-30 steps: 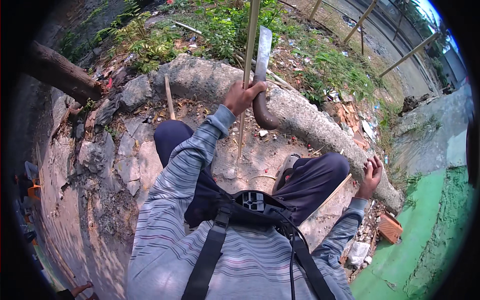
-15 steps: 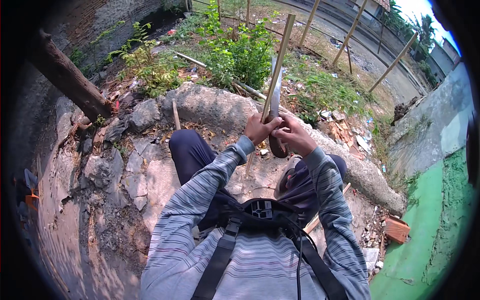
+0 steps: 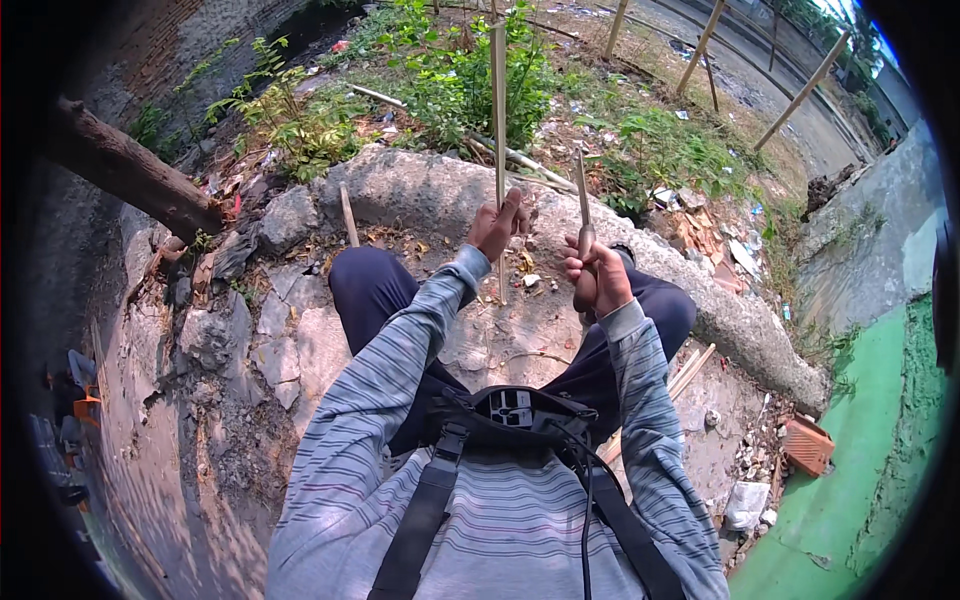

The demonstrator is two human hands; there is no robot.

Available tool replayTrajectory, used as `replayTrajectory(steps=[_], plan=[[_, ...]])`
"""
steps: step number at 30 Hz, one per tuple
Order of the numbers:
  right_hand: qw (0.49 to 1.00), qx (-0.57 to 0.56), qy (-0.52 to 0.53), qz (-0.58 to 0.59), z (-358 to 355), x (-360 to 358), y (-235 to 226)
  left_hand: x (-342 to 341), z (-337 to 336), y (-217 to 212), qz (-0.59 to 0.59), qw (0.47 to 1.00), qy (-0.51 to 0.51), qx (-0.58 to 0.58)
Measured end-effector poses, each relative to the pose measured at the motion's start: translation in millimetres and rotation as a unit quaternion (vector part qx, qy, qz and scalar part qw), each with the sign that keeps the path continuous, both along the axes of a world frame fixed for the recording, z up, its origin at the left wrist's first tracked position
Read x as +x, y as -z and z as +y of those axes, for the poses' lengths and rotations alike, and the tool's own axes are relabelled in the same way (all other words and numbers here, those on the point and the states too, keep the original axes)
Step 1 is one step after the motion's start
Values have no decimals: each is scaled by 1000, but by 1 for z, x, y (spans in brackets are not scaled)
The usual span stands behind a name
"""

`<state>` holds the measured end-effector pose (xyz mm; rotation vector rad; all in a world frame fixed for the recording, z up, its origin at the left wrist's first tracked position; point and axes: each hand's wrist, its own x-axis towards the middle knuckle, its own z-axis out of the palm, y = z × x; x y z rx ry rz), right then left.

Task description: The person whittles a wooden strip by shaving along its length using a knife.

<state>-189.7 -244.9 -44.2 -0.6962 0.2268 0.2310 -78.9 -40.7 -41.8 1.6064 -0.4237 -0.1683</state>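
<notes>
Outdoor yard, weeds (image 3: 470, 80), cracked concrete (image 3: 250, 330)

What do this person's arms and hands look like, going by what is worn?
Both arms wear long grey-blue sleeves with thin darker horizontal stripes, ending in ribbed cuffs at the wrists. The left hand and right hand are bare: no gloves, and no rings or watch that can be made out.

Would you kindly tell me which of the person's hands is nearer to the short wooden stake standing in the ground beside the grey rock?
Left. The left hand grips the long bamboo pole, right of the short wooden stake; the right hand, holding the blade, sits farther right.
</notes>
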Motion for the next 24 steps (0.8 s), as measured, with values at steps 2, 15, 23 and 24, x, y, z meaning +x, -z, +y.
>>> replayTrajectory(steps=[2, 15, 23, 24], plan=[[994, 98, 16, 44, -10, -1, 20, 12, 14, 14, 48, 998, 3, -35], [976, -158, 44, 145, 60, 1, 151, 66, 68, -79, -24, 984, -97, -147], [939, -272, 30, 210, 92, -10, 202, 112, 86, -14, 15, 977, -123, -172], [928, -309, 19, 207, 92, -11, 208, 110, 85, -5, 20, 971, -163, -173]])
